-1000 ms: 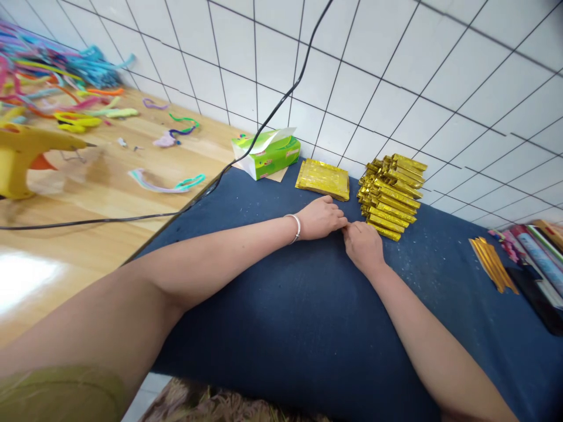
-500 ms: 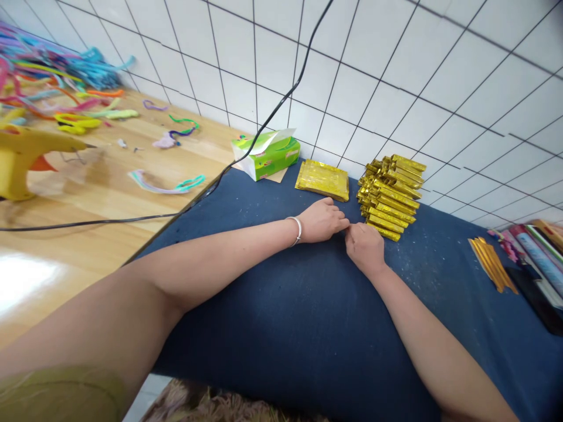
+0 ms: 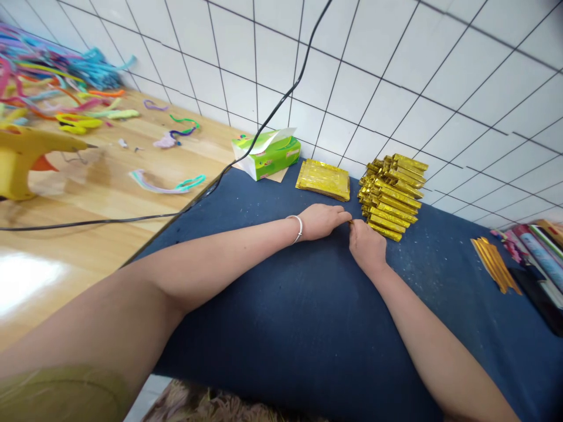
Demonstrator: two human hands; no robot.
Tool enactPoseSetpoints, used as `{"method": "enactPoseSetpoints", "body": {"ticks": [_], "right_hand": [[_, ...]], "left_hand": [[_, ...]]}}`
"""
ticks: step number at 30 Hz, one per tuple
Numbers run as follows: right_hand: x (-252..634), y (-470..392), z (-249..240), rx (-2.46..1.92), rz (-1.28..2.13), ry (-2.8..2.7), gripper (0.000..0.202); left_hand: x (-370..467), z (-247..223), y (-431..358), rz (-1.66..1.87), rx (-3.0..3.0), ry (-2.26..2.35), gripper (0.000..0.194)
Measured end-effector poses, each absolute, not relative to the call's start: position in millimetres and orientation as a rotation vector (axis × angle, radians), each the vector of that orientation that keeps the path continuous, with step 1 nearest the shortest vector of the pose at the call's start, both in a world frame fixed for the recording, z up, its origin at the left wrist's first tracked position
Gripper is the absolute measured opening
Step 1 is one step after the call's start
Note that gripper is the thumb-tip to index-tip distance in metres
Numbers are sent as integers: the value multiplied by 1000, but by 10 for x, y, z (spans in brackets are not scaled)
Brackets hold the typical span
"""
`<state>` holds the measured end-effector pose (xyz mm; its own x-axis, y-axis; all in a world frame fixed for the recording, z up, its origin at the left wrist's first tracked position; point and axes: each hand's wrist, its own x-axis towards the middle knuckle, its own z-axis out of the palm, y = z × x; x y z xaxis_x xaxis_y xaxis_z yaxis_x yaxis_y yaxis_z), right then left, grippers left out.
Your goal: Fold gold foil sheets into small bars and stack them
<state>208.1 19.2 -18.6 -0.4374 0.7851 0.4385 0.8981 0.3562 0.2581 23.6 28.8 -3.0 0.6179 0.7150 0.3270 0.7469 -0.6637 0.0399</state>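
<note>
My left hand, with a silver bangle at the wrist, is closed, its fingertips pinched together. My right hand is also closed and meets it fingertip to fingertip. Between them shows a sliver of gold paper, mostly hidden by the fingers. Just behind my left hand lies a flat stack of gold paper sheets. Close behind my right hand is a pile of narrow folded gold paper strips, stacked in rows against the wall side.
A green tissue box stands behind, with a black cable passing in front. On the wooden table at left are a yellow glue gun and colourful pipe cleaners. Orange-gold strips and a black phone-like object lie right.
My hands have drawn slightly apart at the fingertips, so a bit of gold paper shows between them. My left fingers have flattened and stretched forward a little.
</note>
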Motion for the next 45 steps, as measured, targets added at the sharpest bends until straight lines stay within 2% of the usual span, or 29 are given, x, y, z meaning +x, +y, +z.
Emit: {"method": "enactPoseSetpoints", "body": {"ticks": [9, 16, 26, 33, 45], "right_hand": [[2056, 179, -194, -1535, -701, -2416, 31], [2059, 187, -195, -1616, -686, -2390, 29], [2061, 188, -203, -1600, -668, -2398, 29], [2078, 189, -202, -1594, -648, -2389, 28], [2084, 186, -192, -1596, -639, -2395, 29]], "left_hand": [[235, -3, 275, -473, -2755, -1335, 35], [206, -53, 331, -632, -2894, -1256, 46], [177, -42, 341, -684, -2911, -1251, 46], [164, -27, 353, -744, -2764, -1461, 25], [199, -1, 301, -687, -2665, -1496, 25]]}}
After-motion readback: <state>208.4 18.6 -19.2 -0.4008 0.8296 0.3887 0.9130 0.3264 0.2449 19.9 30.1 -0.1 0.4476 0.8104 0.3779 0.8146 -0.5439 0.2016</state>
